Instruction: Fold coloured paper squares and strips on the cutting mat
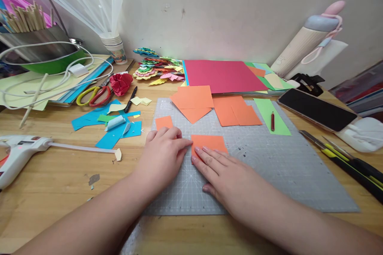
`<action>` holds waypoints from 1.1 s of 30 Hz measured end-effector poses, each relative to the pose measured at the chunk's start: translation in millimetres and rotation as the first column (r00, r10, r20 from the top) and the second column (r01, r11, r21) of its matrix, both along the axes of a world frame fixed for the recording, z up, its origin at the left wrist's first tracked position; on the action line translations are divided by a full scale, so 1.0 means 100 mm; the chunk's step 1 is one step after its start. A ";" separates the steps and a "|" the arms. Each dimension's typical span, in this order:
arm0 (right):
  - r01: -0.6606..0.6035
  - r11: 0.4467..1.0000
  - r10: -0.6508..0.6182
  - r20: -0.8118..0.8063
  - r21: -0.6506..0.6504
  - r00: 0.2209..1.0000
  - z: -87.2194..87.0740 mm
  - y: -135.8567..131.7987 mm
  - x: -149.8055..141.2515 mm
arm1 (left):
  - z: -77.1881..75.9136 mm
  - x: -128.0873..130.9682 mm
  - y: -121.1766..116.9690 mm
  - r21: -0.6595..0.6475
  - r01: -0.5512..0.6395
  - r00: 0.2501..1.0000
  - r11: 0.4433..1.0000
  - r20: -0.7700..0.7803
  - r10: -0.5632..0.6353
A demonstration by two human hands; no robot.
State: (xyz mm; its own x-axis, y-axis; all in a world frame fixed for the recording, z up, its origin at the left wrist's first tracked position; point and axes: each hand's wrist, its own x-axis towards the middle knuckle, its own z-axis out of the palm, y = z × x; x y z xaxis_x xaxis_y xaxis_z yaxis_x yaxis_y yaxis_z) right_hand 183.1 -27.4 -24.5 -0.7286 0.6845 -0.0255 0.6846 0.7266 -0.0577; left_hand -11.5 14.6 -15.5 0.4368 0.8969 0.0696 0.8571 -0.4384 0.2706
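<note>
On the grey cutting mat (269, 167) lies a small piece of orange paper (209, 141), partly covered by my fingers. My right hand (223, 167) rests flat across its lower part, fingers stretched out. At the paper's left edge is my left hand (164, 151), its fingers curled and the index fingertip pressing the edge; the thumb is mostly hidden. A smaller orange scrap (164, 122) sits just behind my left hand. Farther back are overlapping orange sheets (196, 97) and another orange pair (235, 111).
A glue gun (24, 151) lies left, near blue paper scraps (115, 133), scissors (94, 95) and a red paper flower (121, 83). On the right are a green strip (271, 115) with a short pencil (272, 121), a phone (317, 109) and a utility knife (344, 159).
</note>
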 end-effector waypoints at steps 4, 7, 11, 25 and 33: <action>0.011 1.000 -0.011 -0.022 -0.015 1.000 -0.01 0.00 0.01 | 0.00 0.00 0.01 0.003 0.001 1.000 1.000 -0.004 -0.001; 0.023 0.999 -0.024 -0.043 -0.028 0.999 -0.02 0.00 0.01 | 0.00 0.00 0.01 0.006 0.004 1.000 1.000 -0.002 -0.004; 0.021 0.999 -0.022 -0.039 -0.028 0.999 -0.01 0.00 0.01 | 0.00 0.00 0.01 0.008 0.004 1.000 1.000 0.004 -0.004; 0.024 0.999 -0.024 0.007 -0.029 1.000 0.03 0.01 -0.01 | 0.00 0.00 0.00 -0.004 0.006 1.000 1.000 0.018 -0.006; 0.019 1.000 -0.019 0.025 -0.010 1.000 0.02 0.00 0.00 | 0.01 0.00 0.00 -0.008 0.004 1.000 1.000 0.015 -0.004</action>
